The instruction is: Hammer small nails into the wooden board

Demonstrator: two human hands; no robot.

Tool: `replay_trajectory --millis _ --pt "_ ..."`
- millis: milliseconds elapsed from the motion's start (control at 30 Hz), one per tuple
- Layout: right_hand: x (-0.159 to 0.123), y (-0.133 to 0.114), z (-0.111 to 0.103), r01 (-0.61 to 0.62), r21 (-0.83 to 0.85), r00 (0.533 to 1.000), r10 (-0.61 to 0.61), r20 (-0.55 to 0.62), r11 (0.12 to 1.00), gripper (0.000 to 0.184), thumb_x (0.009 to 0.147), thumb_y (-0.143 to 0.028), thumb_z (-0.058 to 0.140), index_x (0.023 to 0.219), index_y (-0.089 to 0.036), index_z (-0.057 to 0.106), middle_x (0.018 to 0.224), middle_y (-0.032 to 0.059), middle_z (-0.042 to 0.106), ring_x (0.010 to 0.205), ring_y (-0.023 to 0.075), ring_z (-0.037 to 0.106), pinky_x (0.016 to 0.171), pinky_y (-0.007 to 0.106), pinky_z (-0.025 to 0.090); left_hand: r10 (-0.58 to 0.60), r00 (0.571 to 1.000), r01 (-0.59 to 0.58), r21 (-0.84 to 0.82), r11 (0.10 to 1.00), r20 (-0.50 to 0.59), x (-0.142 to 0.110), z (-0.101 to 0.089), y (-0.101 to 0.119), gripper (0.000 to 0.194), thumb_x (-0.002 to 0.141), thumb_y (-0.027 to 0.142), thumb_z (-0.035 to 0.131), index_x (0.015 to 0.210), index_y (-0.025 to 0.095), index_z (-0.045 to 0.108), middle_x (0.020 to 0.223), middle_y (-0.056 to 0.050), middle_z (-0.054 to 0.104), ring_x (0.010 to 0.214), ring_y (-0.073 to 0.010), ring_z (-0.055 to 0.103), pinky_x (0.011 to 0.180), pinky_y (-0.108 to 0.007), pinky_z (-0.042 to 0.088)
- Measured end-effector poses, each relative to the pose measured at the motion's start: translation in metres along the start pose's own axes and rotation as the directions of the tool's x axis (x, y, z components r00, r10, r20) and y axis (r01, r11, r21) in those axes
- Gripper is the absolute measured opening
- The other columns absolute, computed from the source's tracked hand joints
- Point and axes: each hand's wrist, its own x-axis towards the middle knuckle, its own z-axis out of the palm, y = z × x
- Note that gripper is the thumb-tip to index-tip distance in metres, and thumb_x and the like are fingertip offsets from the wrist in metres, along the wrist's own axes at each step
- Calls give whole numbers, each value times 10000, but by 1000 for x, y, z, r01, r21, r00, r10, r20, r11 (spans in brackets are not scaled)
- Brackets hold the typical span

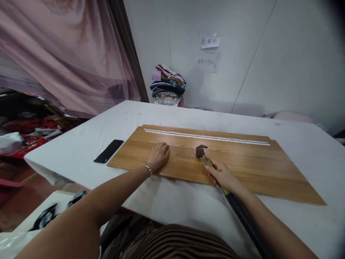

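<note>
A brown wooden board [237, 165] lies across the table, with several small nails [185, 156] in a short row near its middle. My right hand [222, 175] is closed around the handle of a claw hammer [199, 151]. The hammer's rusty head is low over the board at the right end of the nail row; whether it touches anything there cannot be made out. To the left of the row, my left hand [158, 156] rests palm down on the board, holding nothing visible. Its fingers lie on the wood, slightly bent.
Two white measuring strips [207, 137] run along the board's far side. A black phone [109, 151] lies left of the board on the white-covered table [81, 144]. Folded clothes [168, 86] are stacked by the wall, and a pink curtain [81, 46] hangs at left.
</note>
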Motion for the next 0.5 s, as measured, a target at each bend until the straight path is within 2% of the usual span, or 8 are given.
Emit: replay_trajectory --millis 300,500 --pt "-1 -2 -1 -19 21 1000 20 -5 1000 369 819 -480 554 1043 -187 552 454 -119 367 325 85 338 319 203 333 12 1000 -12 10 1000 -4 0 1 -2 217 935 259 470 1047 198 646 1204 -101 637 1131 -250 555 995 -402 425" --pt "2 4 -1 -4 11 1000 4 10 1000 349 853 -451 530 1069 -178 542 453 -120 377 323 79 332 319 193 318 11 1000 -11 15 1000 6 0 1 -1 213 941 260 464 1040 193 639 1195 -95 641 1131 -243 555 1000 -386 420"
